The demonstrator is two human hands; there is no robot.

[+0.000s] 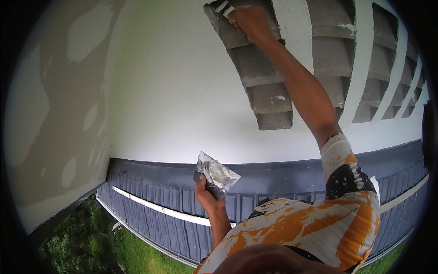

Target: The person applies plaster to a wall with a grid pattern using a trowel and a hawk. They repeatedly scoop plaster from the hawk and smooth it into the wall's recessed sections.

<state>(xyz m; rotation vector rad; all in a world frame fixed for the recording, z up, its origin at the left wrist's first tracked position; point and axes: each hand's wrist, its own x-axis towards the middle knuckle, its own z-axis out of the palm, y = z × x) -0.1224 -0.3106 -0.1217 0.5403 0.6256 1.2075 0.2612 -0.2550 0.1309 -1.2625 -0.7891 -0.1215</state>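
My left hand grips a square, smeared metal plate from below, thumb along its edge. A lump of white putty sits on the plate. High up, my right arm is stretched out, and my right hand closes round a putty knife with white smears on its blade. That blade is at the top left corner of a recessed opening with grey concrete slats; I cannot tell whether it touches. Lower in the same opening, a slat has a small white smear.
A smooth white wall surrounds the opening; more slatted openings stand to the right. On the left is a patchy grey-and-white wall. Below lies a dark ribbed roof with a pale batten, and grass beyond its edge.
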